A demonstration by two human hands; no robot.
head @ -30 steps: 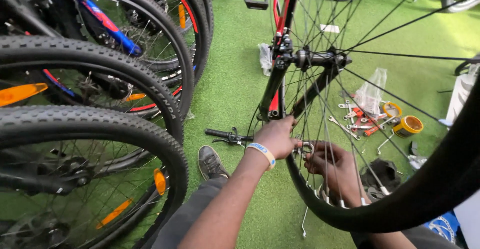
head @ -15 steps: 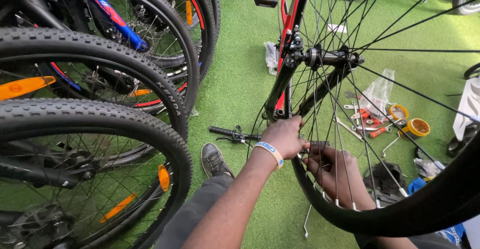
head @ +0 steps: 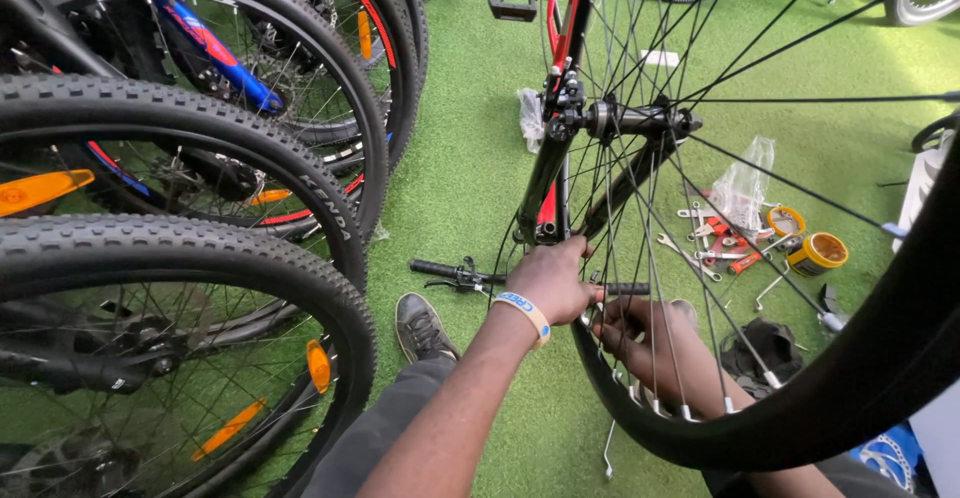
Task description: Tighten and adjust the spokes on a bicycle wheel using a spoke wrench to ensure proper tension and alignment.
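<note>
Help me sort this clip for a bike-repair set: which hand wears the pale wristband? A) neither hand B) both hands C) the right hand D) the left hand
D: the wristband circles the wrist of the left hand, which reaches to the fork leg, while the right hand behind the spokes shows a bare wrist.

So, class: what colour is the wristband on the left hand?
The wristband is white with blue lettering, seen in the head view.
</note>
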